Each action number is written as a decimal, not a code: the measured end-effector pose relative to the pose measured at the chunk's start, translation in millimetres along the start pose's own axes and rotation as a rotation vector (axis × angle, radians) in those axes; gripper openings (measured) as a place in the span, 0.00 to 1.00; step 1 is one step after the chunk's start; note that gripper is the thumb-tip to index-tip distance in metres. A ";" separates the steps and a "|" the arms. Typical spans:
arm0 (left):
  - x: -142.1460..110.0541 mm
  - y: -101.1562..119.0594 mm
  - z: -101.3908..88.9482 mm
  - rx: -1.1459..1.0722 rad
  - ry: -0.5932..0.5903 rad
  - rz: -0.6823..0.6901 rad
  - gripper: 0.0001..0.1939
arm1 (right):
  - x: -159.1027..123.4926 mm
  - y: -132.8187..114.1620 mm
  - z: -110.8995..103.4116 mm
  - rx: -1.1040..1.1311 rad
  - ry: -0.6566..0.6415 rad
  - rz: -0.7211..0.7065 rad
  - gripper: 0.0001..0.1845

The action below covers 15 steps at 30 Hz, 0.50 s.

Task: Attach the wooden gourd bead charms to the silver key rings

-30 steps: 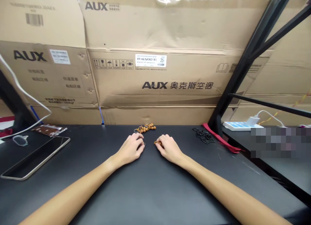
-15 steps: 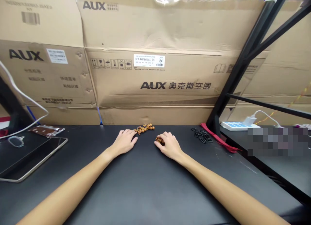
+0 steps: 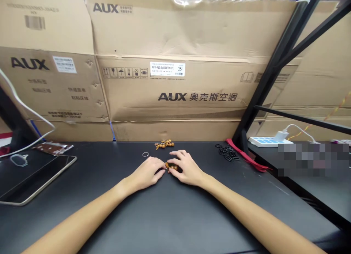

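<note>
Obs.: left hand [image 3: 148, 172] and right hand [image 3: 190, 170] have drawn together over a small brown beaded piece [image 3: 174, 167] on the black table [image 3: 170, 217]. Left thumb and fingertips are nearly together at its near-left end; whether they pinch it, cannot tell. Right thumb and forefinger are parted about the piece, thumb seemingly against it; firm hold unconfirmed. A metal ring [image 3: 142, 155] now lies by itself, just beyond the left fingers. More beaded pieces [image 3: 163, 145] sit behind. Inference: both hands can now work on the one piece.
</note>
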<state>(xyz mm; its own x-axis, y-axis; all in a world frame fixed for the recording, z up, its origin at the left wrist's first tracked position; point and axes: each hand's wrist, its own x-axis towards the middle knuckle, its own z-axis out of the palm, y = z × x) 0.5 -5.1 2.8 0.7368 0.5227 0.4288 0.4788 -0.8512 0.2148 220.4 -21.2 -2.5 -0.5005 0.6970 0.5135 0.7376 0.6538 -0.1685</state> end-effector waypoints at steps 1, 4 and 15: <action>0.1 -0.4 0.4 -0.009 -0.003 -0.009 0.09 | -0.1 -1.2 0.1 -0.001 -0.012 0.002 0.10; 0.2 -2.9 0.9 -0.029 -0.016 -0.044 0.08 | 0.4 -1.2 1.1 -0.008 -0.031 0.024 0.05; -0.6 1.8 -3.0 -0.101 0.022 -0.023 0.03 | 0.9 -9.0 5.3 0.172 -0.017 -0.022 0.05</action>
<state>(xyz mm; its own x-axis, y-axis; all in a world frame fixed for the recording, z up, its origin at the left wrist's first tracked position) -0.5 -7.1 5.5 0.7152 0.5418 0.4416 0.4437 -0.8401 0.3120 211.0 -24.9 -5.0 -0.5247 0.6859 0.5042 0.6387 0.7088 -0.2995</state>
